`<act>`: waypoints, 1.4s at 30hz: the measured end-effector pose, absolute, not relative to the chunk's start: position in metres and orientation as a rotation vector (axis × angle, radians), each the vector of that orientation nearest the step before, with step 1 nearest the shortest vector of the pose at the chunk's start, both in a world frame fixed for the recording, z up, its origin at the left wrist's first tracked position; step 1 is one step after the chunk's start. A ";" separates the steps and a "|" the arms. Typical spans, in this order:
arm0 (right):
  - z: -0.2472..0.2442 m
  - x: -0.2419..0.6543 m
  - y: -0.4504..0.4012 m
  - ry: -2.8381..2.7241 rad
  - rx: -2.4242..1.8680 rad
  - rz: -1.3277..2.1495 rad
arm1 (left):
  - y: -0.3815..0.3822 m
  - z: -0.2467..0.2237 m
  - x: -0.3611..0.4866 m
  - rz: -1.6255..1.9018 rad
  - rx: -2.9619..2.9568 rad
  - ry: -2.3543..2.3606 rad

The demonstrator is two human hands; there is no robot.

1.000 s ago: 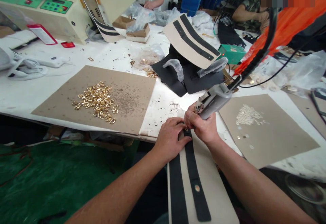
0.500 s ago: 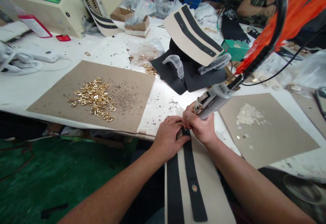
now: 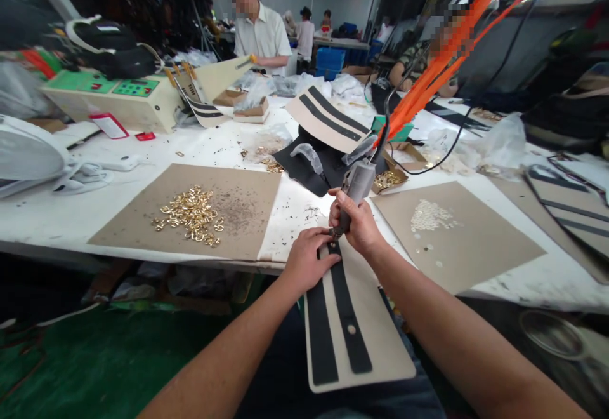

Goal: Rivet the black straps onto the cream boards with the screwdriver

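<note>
In my right hand (image 3: 359, 223) is a grey power screwdriver (image 3: 358, 184), fingers wrapped round its body and its tip pointing down at the far end of a black strip. That strip lies on a beige panel (image 3: 385, 352) with two black strips, which reaches from the table edge over my lap. My left hand (image 3: 307, 260) grips the panel's far part, thumb on the strip and fingertips beside the screwdriver tip. A pale round disc (image 3: 351, 329) shows near the strip's close end. What is under the tip is too small to make out.
Gold metal buckles (image 3: 190, 212) are heaped on a brown board (image 3: 128, 228) at left. Pale discs (image 3: 431, 216) lie on another board (image 3: 495, 241) at right. Behind are a striped panel (image 3: 328, 120) on black pieces and a box of gold parts (image 3: 387, 179). An orange-wrapped cable (image 3: 423, 98) hangs overhead.
The view has tilted up, showing more of the room and the panel's near edge. The screwdriver has swung from a slant to nearly upright. My left hand stays at the panel's far part.
</note>
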State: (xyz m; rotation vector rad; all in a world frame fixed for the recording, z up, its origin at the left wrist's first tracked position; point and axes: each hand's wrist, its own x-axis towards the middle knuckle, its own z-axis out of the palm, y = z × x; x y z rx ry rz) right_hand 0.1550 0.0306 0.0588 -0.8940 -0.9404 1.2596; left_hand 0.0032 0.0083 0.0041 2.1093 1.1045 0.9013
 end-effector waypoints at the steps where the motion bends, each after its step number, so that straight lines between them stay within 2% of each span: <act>1: 0.061 0.156 0.030 -0.907 -0.889 1.273 | 0.009 0.005 0.003 0.896 2.114 1.107; 9: 0.091 0.164 0.013 -1.221 -1.030 1.105 | 0.009 0.004 0.002 0.872 2.154 1.162; 14: 0.108 0.185 0.008 -0.992 -1.042 1.104 | 0.011 0.004 0.001 0.857 2.161 1.165; 19: 0.094 0.234 -0.006 -0.710 -1.108 1.172 | 0.016 0.004 0.001 0.839 2.187 1.112; 27: 0.069 0.297 -0.061 -0.946 -1.596 0.827 | 0.018 0.003 0.001 0.809 2.227 1.102; 30: 0.063 0.299 -0.090 -0.985 -1.665 0.762 | 0.016 0.005 0.001 0.785 2.231 1.136; 33: 0.053 0.280 -0.132 -1.041 -1.746 0.550 | 0.014 0.012 0.003 0.802 2.227 1.140; 35: 0.042 0.252 -0.159 -1.004 -1.762 0.654 | 0.013 0.017 0.004 0.839 2.219 1.123; 39: 0.018 0.191 -0.164 -0.895 -1.450 1.402 | 0.026 0.016 0.003 0.878 2.112 1.169; 42: 0.035 0.177 -0.146 -0.990 -1.348 1.438 | 0.040 0.013 -0.005 0.890 1.958 1.271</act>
